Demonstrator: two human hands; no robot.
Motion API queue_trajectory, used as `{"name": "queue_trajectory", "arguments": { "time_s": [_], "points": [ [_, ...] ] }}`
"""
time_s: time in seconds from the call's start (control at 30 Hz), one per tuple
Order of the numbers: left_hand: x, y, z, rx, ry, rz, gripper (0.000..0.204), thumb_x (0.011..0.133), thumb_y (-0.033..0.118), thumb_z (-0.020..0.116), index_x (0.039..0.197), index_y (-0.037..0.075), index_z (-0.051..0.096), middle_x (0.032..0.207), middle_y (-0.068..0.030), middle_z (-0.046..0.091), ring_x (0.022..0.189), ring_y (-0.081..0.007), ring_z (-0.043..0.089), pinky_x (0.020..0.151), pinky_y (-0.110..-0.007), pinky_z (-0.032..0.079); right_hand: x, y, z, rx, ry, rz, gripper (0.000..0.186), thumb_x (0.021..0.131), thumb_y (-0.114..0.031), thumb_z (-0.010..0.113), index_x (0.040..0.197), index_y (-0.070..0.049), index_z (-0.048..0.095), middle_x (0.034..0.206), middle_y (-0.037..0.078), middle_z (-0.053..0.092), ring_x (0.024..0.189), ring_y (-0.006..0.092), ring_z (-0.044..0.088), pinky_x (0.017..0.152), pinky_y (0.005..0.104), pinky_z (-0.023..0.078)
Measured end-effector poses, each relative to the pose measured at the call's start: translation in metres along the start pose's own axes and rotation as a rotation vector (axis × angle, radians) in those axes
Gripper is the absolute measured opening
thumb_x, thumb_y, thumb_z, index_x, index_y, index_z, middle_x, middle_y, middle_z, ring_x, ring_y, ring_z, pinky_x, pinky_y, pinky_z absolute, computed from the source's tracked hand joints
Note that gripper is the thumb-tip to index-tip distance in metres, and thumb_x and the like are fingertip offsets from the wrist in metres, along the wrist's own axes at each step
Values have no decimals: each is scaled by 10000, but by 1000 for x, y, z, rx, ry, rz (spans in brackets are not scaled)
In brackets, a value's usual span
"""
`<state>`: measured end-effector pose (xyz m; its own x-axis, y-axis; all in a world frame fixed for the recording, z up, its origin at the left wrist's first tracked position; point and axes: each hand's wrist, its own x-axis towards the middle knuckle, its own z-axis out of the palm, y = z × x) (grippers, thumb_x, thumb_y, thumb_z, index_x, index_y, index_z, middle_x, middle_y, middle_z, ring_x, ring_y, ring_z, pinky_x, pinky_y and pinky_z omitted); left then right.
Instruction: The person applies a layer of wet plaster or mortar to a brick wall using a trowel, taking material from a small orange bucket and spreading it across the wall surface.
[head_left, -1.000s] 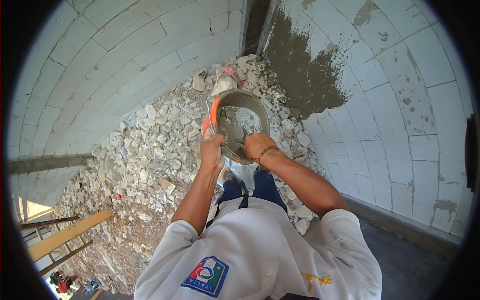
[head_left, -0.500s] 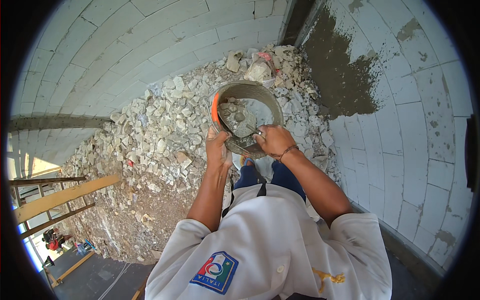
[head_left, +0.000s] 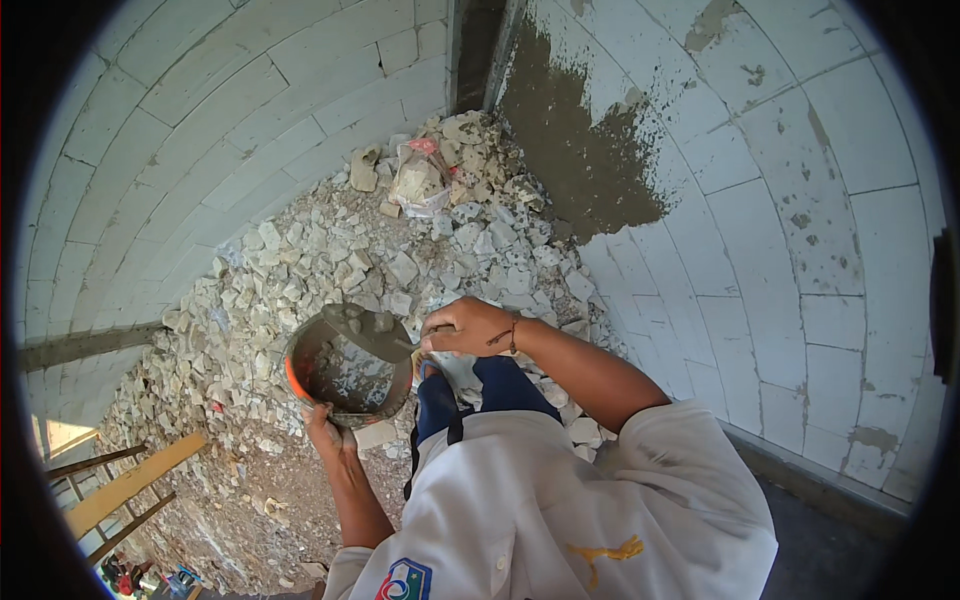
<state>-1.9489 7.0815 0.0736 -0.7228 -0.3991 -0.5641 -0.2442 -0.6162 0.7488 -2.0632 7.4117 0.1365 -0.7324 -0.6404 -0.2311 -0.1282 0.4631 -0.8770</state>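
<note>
My left hand (head_left: 328,428) grips the lower rim of a round mortar pan (head_left: 345,368), orange on the outside and caked grey inside, held out in front of my white shirt. My right hand (head_left: 468,326) is closed on the handle of a trowel (head_left: 372,330) whose blade carries a load of wet grey mortar and rests across the pan's upper rim. Both arms come up from the lower edge of the picture. A dark patch of fresh mortar (head_left: 590,160) covers part of the white block wall to the upper right.
A heap of broken white block rubble (head_left: 340,250) lies on the ground against the walls, with a crumpled bag (head_left: 420,175) on top. White block walls (head_left: 800,250) stand on both sides of a corner. Yellow wooden scaffold rails (head_left: 125,485) are at lower left.
The pan has come down and to the left, closer to my body. My right hand has shifted from inside the pan to its rim, lifting mortar on the trowel.
</note>
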Motion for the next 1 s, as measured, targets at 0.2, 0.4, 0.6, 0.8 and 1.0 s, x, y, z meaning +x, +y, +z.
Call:
{"name": "queue_trajectory", "arguments": {
  "time_s": [0.2, 0.4, 0.6, 0.8, 1.0],
  "points": [
    [-10, -28, 16, 31, 129, 34, 475, 686, -15, 501, 1156, 49, 478, 1008, -82, 579, 899, -226, 566, 914, -403, 444, -38, 173, -228, 752, 121, 750, 267, 928, -275, 563, 1018, -25, 592, 772, 53, 585, 587, 115, 550, 489, 256, 470],
    [-29, -51, 67, -15, 134, -50, 470, 670, -13, 518, 1136, 45, 497, 1034, -100, 583, 962, -250, 558, 951, -416, 426, -95, 172, -418, 366, 1057, 232, 305, 895, -376, 596, 888, -71, 574, 703, -8, 546, 548, 73, 507, 495, 231, 449],
    [-13, -76, 132, -14, -21, -177, 365, 712, 1, 517, 1074, 33, 549, 887, -78, 605, 863, -217, 581, 883, -390, 453, -103, 132, -296, 528, 700, 473, 301, 892, -346, 606, 953, -55, 562, 772, 9, 575, 623, 73, 522, 547, 231, 454],
    [9, -69, 176, -13, -297, -244, 366, 725, 4, 504, 1085, 38, 554, 945, -104, 613, 937, -243, 586, 908, -420, 452, -66, 124, -64, 1192, 534, 687, 495, 910, -397, 571, 1202, -4, 495, 1118, 123, 592, 985, 233, 605, 753, 365, 546],
    [48, -30, 164, 47, -336, -400, 253, 743, 7, 492, 988, 38, 546, 976, -93, 612, 952, -262, 587, 933, -443, 446, -37, 93, -20, 1572, 806, 501, 355, 896, -349, 600, 1066, -42, 541, 978, 94, 587, 849, 223, 611, 720, 387, 531]
  ]
}}
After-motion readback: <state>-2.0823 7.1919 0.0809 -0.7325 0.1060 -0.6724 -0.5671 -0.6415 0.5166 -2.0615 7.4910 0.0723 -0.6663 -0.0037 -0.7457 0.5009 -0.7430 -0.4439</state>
